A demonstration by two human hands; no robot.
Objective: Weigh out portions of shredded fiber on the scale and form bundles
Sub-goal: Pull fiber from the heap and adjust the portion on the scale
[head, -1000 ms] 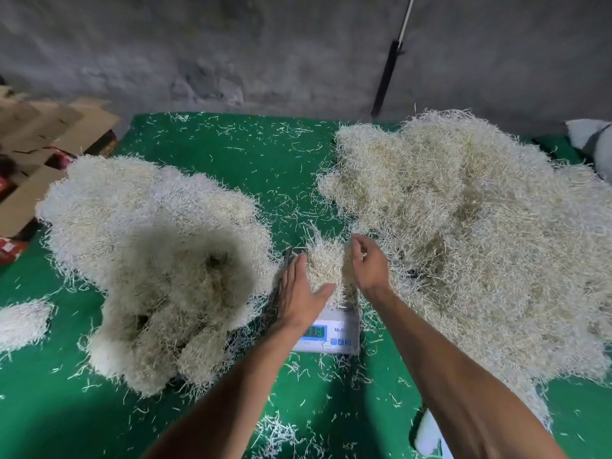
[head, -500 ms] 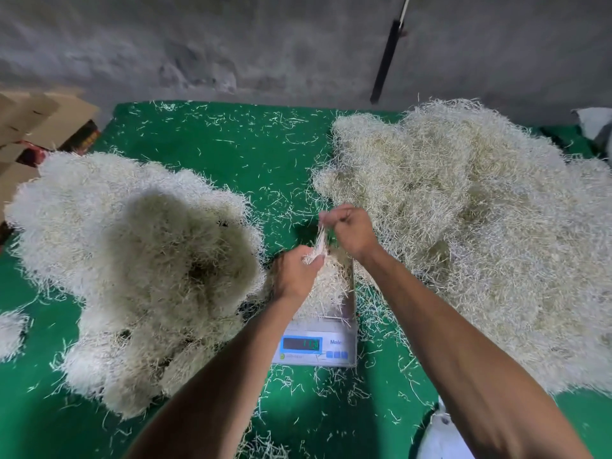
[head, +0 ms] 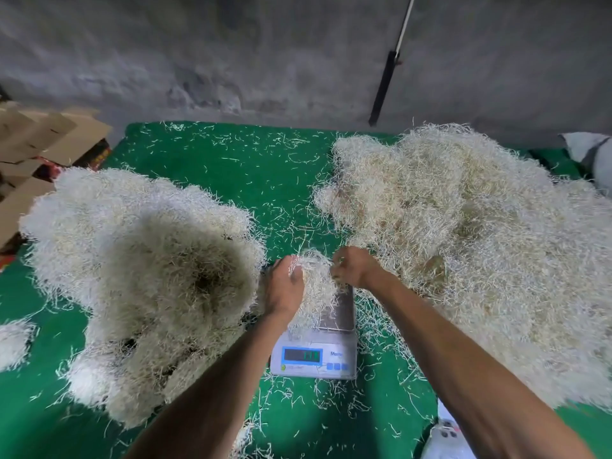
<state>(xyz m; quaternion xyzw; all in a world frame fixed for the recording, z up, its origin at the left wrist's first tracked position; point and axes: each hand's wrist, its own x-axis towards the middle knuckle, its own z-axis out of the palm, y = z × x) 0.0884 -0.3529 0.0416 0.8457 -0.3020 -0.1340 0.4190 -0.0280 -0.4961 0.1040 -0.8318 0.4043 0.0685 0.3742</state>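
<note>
Gripping: both your hands hold one tuft of shredded fiber (head: 314,279) over the scale (head: 314,352).
Left hand: your left hand (head: 284,289) sits on the tuft's left side, fingers curled into the strands, back of the hand to the camera.
Right hand: your right hand (head: 351,266) is on the tuft's right side, fingers curled tight and pinching strands at the top edge.
Tuft: between the two hands, touching both; its lower part hangs down toward the steel weighing pan (head: 341,313). Cannot tell if it rests on the pan or hangs just above.
Scale: directly under the grip, toward you; display lit green, digits too blurred to read.
Left pile: big heap of fiber (head: 139,276) just left of your left hand, its edge near the wrist.
Right pile: bigger heap of fiber (head: 480,253) just right of your right hand, edge close behind the knuckles.
Surface: green mat (head: 248,170) with loose strands scattered all around the grip.
Far left: cardboard boxes (head: 46,140), well apart from the hands.
Behind: grey wall (head: 231,54) with a dark rod (head: 384,84) leaning on it, beyond the grip.
</note>
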